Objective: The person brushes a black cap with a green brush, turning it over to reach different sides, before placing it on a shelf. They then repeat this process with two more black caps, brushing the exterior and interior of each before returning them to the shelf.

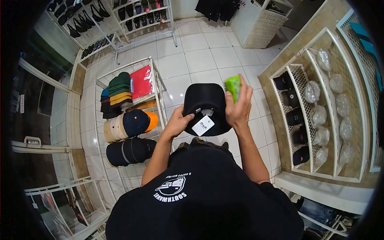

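The left hand (176,122) grips the edge of the black cap (205,94), and the right hand (241,106), close by the cap, pinches a green thing (232,88). A loose left grip could let the cap tip, and the white tag (203,126) near that thumb could snag

Black cap (205,100), seemingly upside down, beside green packet (233,88).

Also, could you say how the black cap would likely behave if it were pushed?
The black cap looks fairly stiff, its outline rounded between left hand and right hand. Held near its edge, it is probably light; the white tag, lying askew, may swing.
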Tool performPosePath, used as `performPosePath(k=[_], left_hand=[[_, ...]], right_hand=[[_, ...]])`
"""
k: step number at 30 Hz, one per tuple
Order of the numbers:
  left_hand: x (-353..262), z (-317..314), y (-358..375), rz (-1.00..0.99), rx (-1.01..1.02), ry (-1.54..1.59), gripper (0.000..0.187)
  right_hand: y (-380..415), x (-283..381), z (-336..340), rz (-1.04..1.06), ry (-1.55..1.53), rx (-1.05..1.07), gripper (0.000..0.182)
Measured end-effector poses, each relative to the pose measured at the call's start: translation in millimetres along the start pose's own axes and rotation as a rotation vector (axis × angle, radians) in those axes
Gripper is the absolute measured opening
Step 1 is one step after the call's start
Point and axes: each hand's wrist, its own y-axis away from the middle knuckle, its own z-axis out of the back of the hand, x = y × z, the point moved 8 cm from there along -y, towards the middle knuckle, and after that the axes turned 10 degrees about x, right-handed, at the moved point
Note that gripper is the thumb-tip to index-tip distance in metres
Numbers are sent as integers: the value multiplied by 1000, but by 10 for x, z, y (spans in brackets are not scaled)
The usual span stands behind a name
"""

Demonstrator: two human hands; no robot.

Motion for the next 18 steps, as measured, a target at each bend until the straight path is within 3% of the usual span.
performPosePath(k=[2, 4, 8, 10, 12, 14, 16, 18], left_hand=[[88, -77, 24, 43, -18, 67, 37], [14, -174, -22, -71, -71, 120, 35], [-167, -325, 4, -94, -24, 90, 35], [-29, -325, -21, -103, 20, 76, 38], [-99, -284, 8, -212, -23, -108, 43], [-131, -261, 70, -185, -61, -127, 46], [-63, -287, 95, -140, 3, 94, 47], [-125, -292, 95, -254, -35, 72, 46]], right_hand=[[-13, 212, -191, 47, -50, 138, 71], [-39, 217, -514, 121, 73, 239, 69], [-53, 245, -761, 198, 258, 133, 65], [-31, 208, -858, 125, 139, 174, 65], [82, 239, -970, 207, -9, 260, 65], [130, 305, -943, 345, 57, 279, 66], [8, 189, -880, 212, 210, 266, 65], [17, 229, -915, 167, 289, 246, 65]])
